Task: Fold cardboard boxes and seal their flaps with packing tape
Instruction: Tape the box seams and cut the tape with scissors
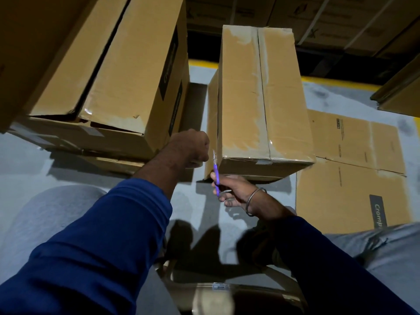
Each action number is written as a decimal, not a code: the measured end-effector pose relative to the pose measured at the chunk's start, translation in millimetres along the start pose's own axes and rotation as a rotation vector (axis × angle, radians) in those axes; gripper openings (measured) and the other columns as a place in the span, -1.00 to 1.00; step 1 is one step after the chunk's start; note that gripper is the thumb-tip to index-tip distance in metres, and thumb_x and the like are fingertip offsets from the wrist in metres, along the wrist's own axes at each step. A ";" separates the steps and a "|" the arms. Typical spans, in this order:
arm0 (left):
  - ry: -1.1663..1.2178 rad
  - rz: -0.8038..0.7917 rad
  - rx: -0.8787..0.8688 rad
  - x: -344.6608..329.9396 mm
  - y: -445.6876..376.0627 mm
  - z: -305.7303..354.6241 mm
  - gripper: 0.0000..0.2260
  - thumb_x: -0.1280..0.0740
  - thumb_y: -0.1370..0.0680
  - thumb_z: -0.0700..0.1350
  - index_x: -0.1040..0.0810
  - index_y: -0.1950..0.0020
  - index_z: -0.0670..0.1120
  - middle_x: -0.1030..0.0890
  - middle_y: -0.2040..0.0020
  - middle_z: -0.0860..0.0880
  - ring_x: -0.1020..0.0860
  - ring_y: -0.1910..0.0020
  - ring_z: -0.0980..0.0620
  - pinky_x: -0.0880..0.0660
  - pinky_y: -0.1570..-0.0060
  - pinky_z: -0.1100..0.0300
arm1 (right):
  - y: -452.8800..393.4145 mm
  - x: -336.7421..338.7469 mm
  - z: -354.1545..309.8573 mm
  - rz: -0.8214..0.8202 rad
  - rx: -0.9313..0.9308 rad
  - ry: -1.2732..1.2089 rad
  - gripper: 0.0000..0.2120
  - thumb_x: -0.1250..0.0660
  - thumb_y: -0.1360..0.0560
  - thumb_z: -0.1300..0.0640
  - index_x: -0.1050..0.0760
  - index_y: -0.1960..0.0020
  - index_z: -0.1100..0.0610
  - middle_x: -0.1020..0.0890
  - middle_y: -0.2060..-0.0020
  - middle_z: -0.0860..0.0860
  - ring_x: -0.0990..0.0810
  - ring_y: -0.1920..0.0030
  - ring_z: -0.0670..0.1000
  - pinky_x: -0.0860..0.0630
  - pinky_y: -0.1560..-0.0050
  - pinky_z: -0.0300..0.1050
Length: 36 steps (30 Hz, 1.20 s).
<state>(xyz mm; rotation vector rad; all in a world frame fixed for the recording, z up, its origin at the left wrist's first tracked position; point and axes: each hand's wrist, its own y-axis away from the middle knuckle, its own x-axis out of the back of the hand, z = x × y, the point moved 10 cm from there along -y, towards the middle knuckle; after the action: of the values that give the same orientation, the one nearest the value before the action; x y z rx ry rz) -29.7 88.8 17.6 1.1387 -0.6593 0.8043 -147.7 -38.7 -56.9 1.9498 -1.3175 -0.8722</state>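
A long cardboard box stands on the floor ahead, its flaps closed and clear tape running along the top seam. My left hand is curled into a fist just left of the box's near corner, and a pale edge of what looks like a tape roll shows under it. My right hand pinches a purple cutter, whose tip points up beside that corner. The hand wears a metal bangle. Between my knees lies another box, mostly in shadow.
Larger closed boxes are stacked at the left. A flattened carton lies on the grey floor at the right. More cartons line the back behind a yellow floor line.
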 end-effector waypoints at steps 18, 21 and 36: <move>-0.037 -0.016 0.039 4.3 8.7 2.6 -0.89 -0.41 -0.57 -0.04 -0.58 -0.01 -0.06 -0.63 0.05 -0.08 -0.62 -0.01 -0.07 -0.57 -0.15 -0.06 | -7.0 -2.0 -5.0 0.030 0.036 -0.065 -0.59 -0.53 -0.45 -0.18 -0.63 -0.01 0.16 -0.59 0.27 0.03 -0.36 0.46 -0.13 -0.34 0.46 -0.30; -0.050 -0.018 0.049 4.7 8.5 2.4 -0.87 -0.42 -0.58 -0.03 -0.58 -0.03 -0.06 -0.63 0.03 -0.09 -0.61 -0.03 -0.07 -0.56 -0.18 -0.08 | -8.5 -3.0 -6.4 0.024 0.032 -0.065 -0.53 -0.54 -0.40 -0.24 -0.65 0.00 0.16 -0.60 0.26 0.04 -0.38 0.45 -0.12 -0.35 0.47 -0.30; -0.156 -0.050 0.079 3.3 13.5 -8.3 -0.75 -0.44 -0.57 0.02 -0.59 -0.18 -0.07 -0.60 -0.01 -0.07 -0.60 -0.06 -0.08 -0.56 -0.20 -0.08 | -14.5 -11.8 1.5 0.059 0.037 0.026 -0.64 -0.52 -0.49 -0.13 -0.65 0.04 0.19 -0.59 0.34 0.04 -0.32 0.47 -0.11 -0.27 0.51 -0.29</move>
<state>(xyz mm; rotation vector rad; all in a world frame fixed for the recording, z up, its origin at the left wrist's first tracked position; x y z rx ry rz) -38.6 100.1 24.8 1.2944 -0.7308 0.7093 -144.5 -23.3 -67.1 1.9335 -1.3784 -0.7971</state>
